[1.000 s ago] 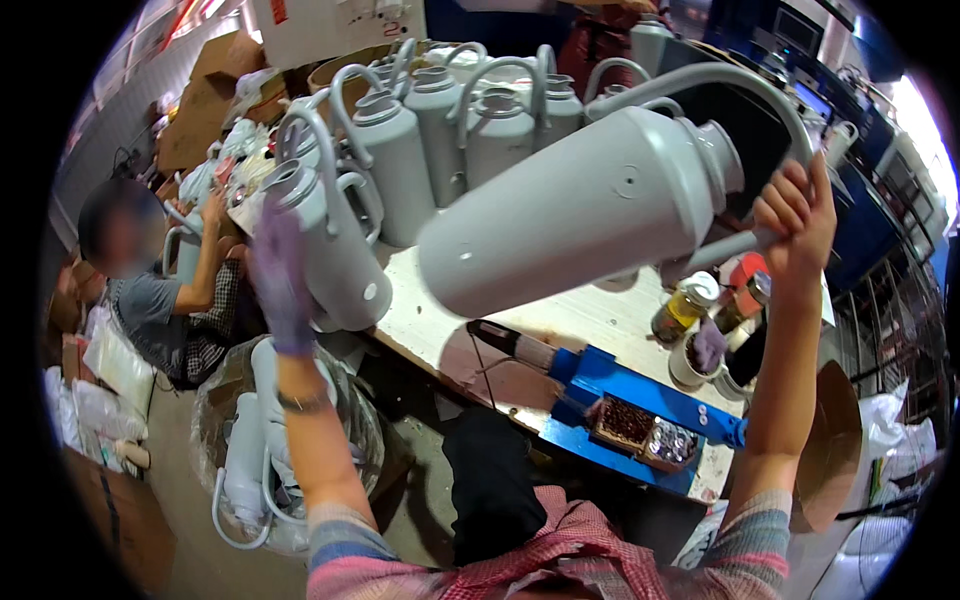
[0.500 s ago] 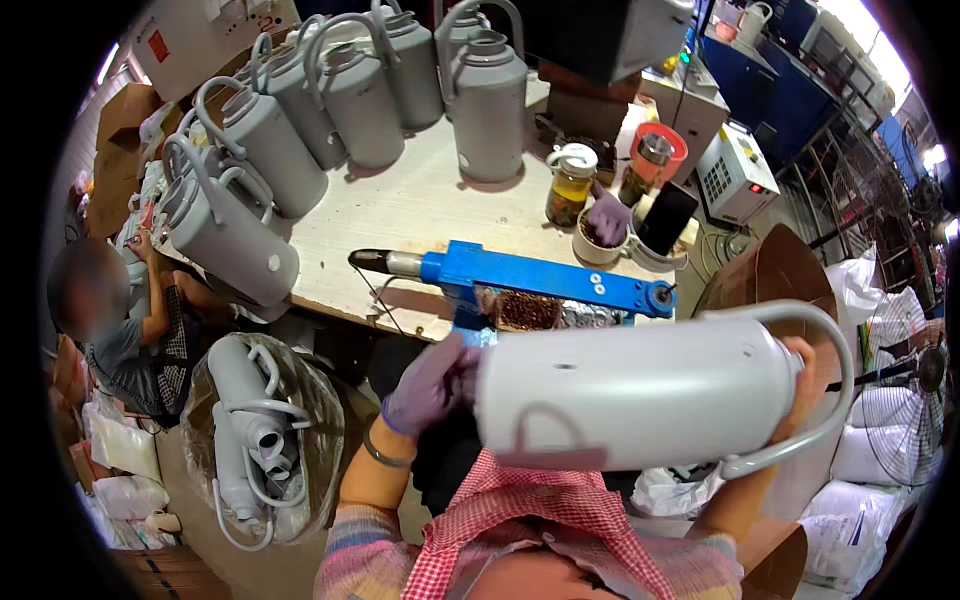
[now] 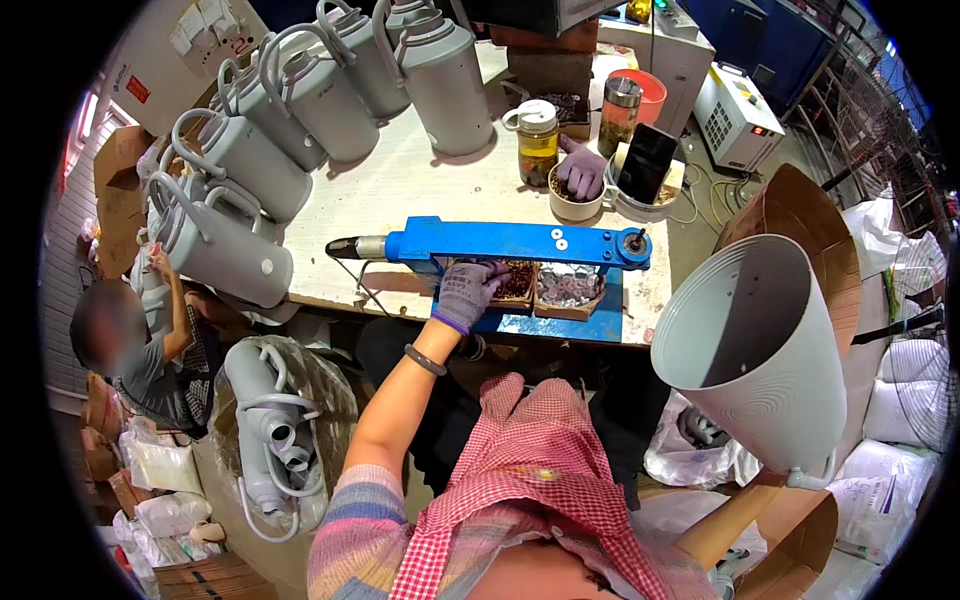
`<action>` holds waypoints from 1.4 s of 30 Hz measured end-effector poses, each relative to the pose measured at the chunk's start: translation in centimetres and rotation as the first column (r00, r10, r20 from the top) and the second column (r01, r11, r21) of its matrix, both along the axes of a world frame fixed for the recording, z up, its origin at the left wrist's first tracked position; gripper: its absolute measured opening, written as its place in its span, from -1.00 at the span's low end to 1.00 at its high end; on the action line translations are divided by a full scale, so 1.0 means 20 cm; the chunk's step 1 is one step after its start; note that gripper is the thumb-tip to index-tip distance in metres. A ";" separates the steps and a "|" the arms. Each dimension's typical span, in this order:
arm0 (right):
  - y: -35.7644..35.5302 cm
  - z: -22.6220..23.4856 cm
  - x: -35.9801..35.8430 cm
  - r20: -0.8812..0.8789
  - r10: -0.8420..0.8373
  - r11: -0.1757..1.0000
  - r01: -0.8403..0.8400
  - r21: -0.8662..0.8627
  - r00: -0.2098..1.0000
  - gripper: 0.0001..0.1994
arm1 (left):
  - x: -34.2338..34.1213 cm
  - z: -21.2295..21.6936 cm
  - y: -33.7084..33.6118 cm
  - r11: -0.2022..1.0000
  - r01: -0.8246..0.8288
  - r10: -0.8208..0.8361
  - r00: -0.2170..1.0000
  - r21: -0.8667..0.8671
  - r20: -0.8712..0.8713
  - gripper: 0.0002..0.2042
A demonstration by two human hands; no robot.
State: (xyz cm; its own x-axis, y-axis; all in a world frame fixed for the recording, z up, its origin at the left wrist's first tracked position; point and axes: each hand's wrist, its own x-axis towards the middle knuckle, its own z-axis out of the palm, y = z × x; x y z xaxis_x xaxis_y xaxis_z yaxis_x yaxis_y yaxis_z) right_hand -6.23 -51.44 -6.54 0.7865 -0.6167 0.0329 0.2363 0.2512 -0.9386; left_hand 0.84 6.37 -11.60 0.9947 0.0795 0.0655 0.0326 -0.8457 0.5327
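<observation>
My left hand (image 3: 468, 292), in a grey-purple glove, reaches under the blue arm of a bench tool (image 3: 500, 243). Its bent fingers are closed at a small box of brown metal bits (image 3: 517, 284); whatever they pinch is too small to make out. On the right, a grey jug body (image 3: 790, 385) hangs tilted, its wide open end facing up and left. My right forearm (image 3: 735, 520) runs up behind its lower end near the handle (image 3: 822, 472). The jug body hides my right hand, which bears it. A second box of silvery washers (image 3: 568, 287) lies beside the brown bits.
Several grey jugs (image 3: 440, 85) with looped handles stand along the table's back and left. Behind the tool are a lidded jar (image 3: 537, 145), a cup with a glove (image 3: 577, 205) and a phone (image 3: 648, 160). A bag of grey jugs (image 3: 270, 440) and a seated person (image 3: 140, 350) are left.
My left hand has left the jug body and moved up to the small-parts box. The jug body has swung right, from lying sideways to showing its open end.
</observation>
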 end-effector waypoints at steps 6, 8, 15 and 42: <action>0.01 -0.08 0.01 -0.021 -0.034 0.999 0.034 0.031 0.999 -0.47 | -0.09 0.03 -0.04 0.967 -0.090 -0.007 0.926 0.238 0.379 -0.83; 0.01 -0.09 0.01 -0.024 -0.039 0.999 0.040 0.036 0.999 -0.47 | -0.09 0.06 -0.05 0.983 -0.099 0.023 0.901 0.154 0.433 -0.89; -0.03 -0.13 0.01 -0.040 -0.073 0.996 0.075 0.050 0.997 -0.48 | -0.11 0.15 -0.11 1.000 -0.015 0.002 0.893 0.025 0.450 -0.86; -0.05 -0.24 0.12 -0.024 -0.147 0.987 0.148 0.057 0.989 -0.51 | 0.45 0.76 -0.59 0.851 0.526 -0.504 0.813 0.004 0.291 -0.65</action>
State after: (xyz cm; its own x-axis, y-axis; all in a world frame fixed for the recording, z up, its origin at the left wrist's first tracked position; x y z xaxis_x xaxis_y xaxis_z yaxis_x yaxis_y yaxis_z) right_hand -3.74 -52.41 -11.35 0.6871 -0.7262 -0.0214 0.2561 0.2696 -0.9283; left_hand 9.79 -5.36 3.61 0.8343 -0.4238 0.3526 -0.5512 -0.6559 0.5158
